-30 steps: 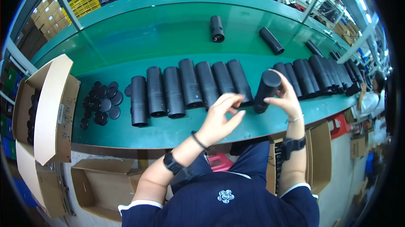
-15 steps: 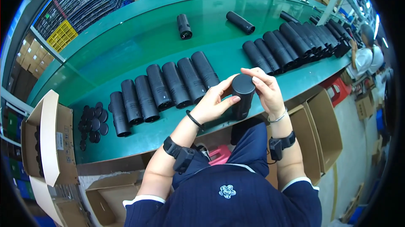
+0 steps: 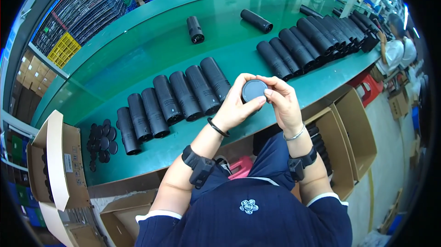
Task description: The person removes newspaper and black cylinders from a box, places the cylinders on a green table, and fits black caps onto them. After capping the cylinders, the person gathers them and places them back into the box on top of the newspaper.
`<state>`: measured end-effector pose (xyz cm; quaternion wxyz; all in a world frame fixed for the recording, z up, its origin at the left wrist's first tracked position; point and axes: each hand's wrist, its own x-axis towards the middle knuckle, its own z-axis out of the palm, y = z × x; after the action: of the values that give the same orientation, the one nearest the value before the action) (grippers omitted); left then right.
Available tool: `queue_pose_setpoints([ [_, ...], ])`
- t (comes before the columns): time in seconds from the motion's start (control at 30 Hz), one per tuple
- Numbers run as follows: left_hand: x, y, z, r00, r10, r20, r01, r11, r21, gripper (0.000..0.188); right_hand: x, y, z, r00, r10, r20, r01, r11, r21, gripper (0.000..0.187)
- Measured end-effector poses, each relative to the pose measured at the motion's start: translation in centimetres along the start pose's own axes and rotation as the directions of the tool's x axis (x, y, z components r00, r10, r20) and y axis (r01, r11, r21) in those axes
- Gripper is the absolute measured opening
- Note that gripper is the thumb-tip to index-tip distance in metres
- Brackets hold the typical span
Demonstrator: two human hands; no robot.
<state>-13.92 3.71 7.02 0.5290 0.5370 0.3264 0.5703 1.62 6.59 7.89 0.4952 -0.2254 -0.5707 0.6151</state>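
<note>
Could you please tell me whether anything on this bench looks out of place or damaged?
Nothing looks spilled or clearly damaged. One cylinder and a second cylinder lie apart, at different angles, on the green strip beyond the near row, so they look slightly out of place.

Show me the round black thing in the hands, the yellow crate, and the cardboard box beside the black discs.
Round black thing (image 3: 254, 91), head view: middle of its flat face.
Yellow crate (image 3: 64, 50), head view: its lattice side.
Cardboard box (image 3: 57, 159), head view: its pale flap.

Green workbench (image 3: 154, 156), black cylinders (image 3: 167, 99), black discs (image 3: 104, 143)
</note>
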Motion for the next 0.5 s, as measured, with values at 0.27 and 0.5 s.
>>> queue_pose_setpoints([
  [0.27,-0.7,0.0,-3.1,0.994,-0.002,-0.109,-0.056,0.851,-0.522,0.032,0.2,1.1,-1.4,0.965,0.004,0.263,0.154,0.802,-0.577,0.094],
  [0.5,-3.1,3.4,-10.0,0.638,0.441,-0.631,-0.343,0.897,0.279,0.04,8.0,0.7,3.6,0.92,0.245,0.307,-0.088,0.89,-0.447,0.084],
])
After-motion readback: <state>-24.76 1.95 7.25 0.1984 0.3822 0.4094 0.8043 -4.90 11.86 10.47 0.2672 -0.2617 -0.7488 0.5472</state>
